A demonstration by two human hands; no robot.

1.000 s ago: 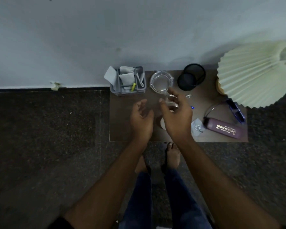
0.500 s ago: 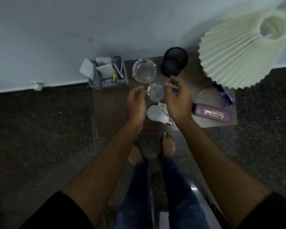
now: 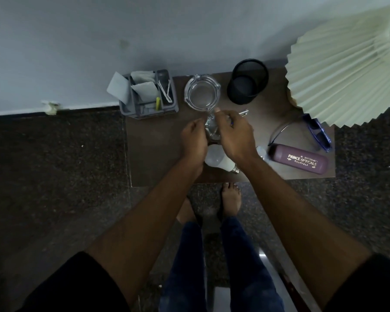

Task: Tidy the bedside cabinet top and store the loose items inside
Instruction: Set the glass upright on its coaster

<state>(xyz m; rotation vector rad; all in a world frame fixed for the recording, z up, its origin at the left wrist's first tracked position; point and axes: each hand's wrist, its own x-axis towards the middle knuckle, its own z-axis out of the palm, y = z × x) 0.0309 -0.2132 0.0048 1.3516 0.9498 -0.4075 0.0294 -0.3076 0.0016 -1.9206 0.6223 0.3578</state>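
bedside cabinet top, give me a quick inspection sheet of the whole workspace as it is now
surface: brown cabinet top, crowded, bare only at its left front
job's things: white bulb lying on its side; small clear glass piece between the hands; maroon glasses case; blue glasses lying open
clutter: grey organiser with papers; glass ashtray; black mesh cup; pleated lamp shade
hands: left hand and right hand both at the glass piece, grip unclear
cables: nothing seen
surroundings: grey wall, dark speckled floor, bare feet below the front edge
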